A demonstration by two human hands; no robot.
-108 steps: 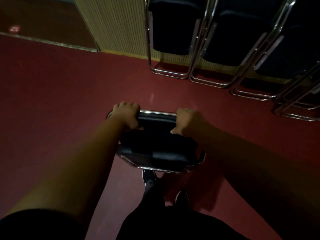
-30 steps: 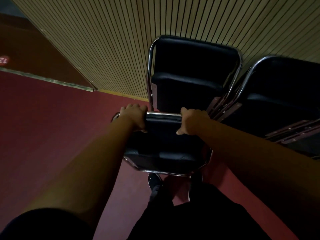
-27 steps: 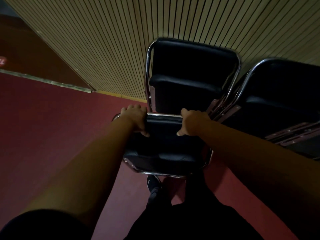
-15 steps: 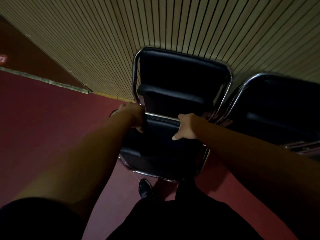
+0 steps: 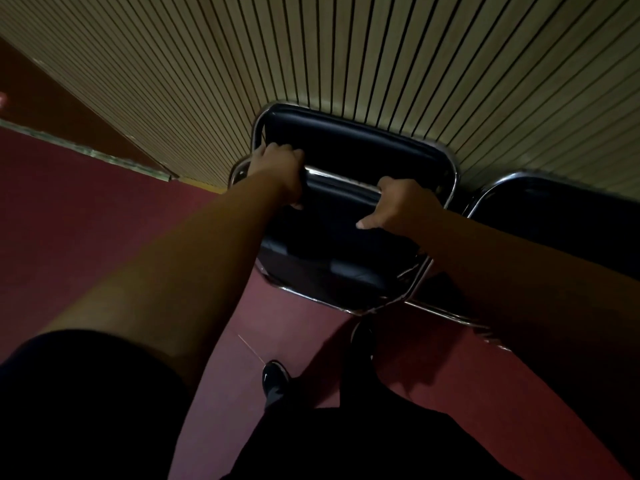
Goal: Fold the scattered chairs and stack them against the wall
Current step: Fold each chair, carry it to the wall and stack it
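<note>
Head view: left hand and right hand both curl around the chrome top bar of a folded black chair, just before another folded chair leaning on the slatted wall.

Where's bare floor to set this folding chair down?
Free: red floor left of the black chrome-framed folding chair that the left hand and right hand grip, bordered by the slatted beige wall. Also the strip between its lower frame and the black shoe. Crowded: a black padded chair ahead and another black chair to its right lean on the wall.
</note>
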